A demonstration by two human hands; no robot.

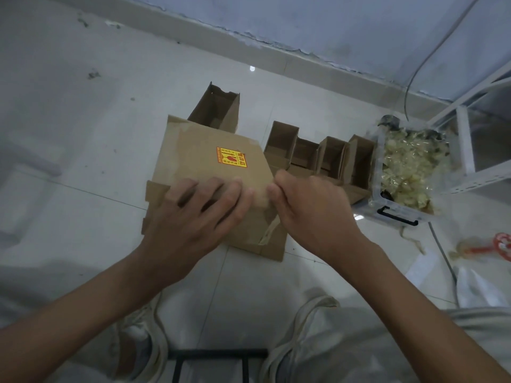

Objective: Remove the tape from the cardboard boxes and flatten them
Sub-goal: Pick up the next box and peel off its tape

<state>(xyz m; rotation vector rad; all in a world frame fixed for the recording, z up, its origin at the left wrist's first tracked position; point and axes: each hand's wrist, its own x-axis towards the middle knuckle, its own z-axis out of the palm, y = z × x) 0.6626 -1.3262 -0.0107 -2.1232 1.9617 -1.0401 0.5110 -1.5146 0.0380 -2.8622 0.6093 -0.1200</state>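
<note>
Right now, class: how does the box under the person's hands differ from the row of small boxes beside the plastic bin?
The held box is larger, lies closed side up and carries a red-and-yellow sticker; the small boxes stand open-topped, unlabelled and untouched. The left hand presses the held box while the right hand pinches at its edge. Both are brown cardboard on the floor.

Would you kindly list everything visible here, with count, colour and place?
Taped cardboard box: one, brown with a red-and-yellow sticker, on the floor under both hands.
Open cardboard boxes: about five, brown, behind and right of it.
Plastic bin: one, clear with black handle, right, full of crumpled yellowish tape.
Metal shelf frame: one, white, far right.
Cable: one, grey, along the wall.
Left hand: flat on the box.
Right hand: fingers curled at the box's edge, seemingly pinching tape.
</note>
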